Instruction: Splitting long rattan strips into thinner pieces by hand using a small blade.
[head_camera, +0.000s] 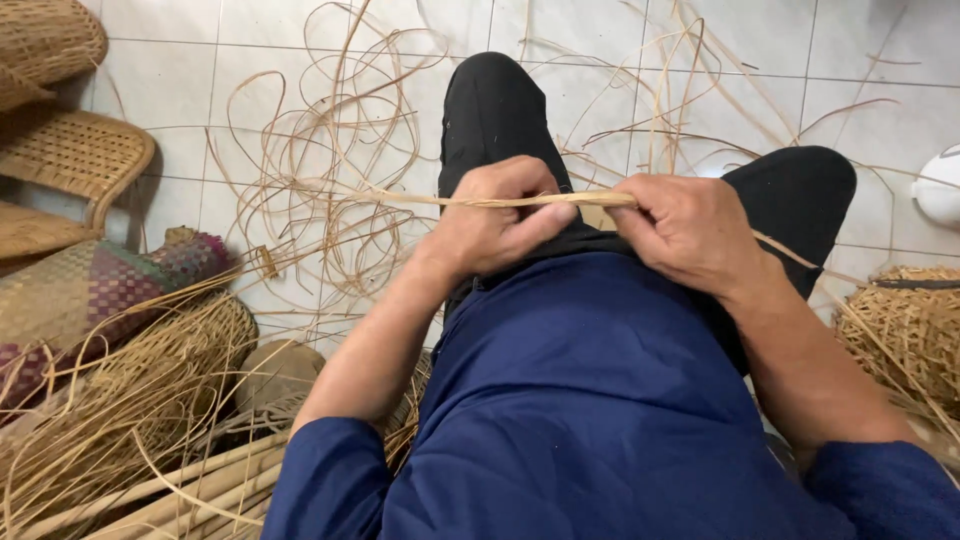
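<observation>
Pale floor tiles (160, 80) are littered with loose cane strands (310, 180), with woven baskets (70, 150) at the left. Above the person's lap, the left hand (495, 215) and right hand (690, 230) are each clamped on a flat cane strip (590, 200) stretched level between them.

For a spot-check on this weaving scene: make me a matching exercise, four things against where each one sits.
Things:
1. cane strip
2. woven mat
3. round basket
4. loose tangle

Places:
A. right edge, beside the right arm
B. on the tiles ahead of the knees
C. pinched between left hand and right hand
D. left side, above the bundle of canes

Pairs: 1-C, 2-D, 3-A, 4-B
</observation>
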